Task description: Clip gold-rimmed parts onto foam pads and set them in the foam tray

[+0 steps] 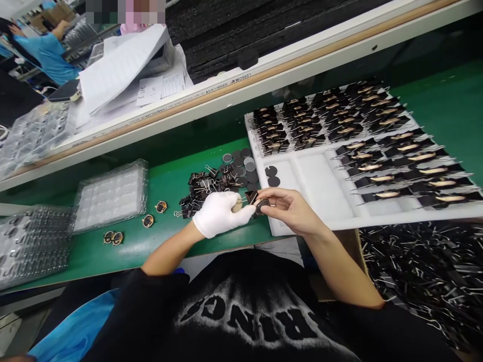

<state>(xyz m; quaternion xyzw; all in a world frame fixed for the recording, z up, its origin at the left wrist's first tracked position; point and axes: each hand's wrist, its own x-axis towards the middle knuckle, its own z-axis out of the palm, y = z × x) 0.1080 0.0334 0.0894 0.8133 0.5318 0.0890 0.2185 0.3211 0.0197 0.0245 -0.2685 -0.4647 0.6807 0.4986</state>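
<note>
My left hand (pixel 220 213), in a white glove, is closed on the wire handles of a black binder clip (pixel 251 196). Opposite it, my bare right hand (pixel 289 208) pinches a small round dark piece (pixel 261 204) right at the clip. Fingers partly hide where the clip and piece meet, so I cannot tell whether the clip grips it. Just beyond the glove lies a heap of black binder clips (pixel 206 186). Flat dark discs (pixel 239 171) are scattered beside the heap, and two more discs (pixel 272 176) lie on the white tray.
The white tray (pixel 311 186) on the right carries rows of clipped round parts (pixel 403 156). Below it sits a box full of binder clips (pixel 422 271). Several copper-rimmed round parts (pixel 148 220) and clear plastic trays (pixel 111 193) are leftward. A shelf ledge (pixel 211 100) crosses behind.
</note>
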